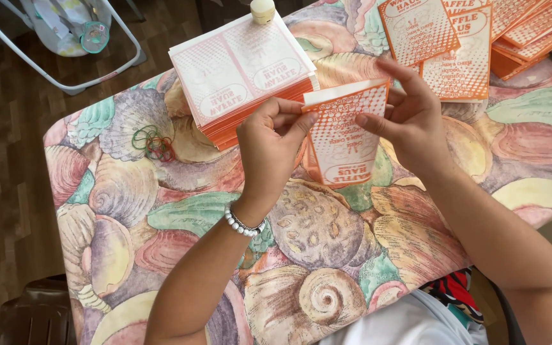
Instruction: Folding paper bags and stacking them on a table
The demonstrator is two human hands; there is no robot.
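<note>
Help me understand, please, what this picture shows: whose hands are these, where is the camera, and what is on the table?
No machine here: a camera worn on a person's head looks down at their own two bare hands. The left hand and right hand together hold an orange-and-white paper bag by its top edge. Below is a table under a seashell-patterned cloth. On it lie a stack of flat bags, a spread pile of bags and some rubber bands.
</note>
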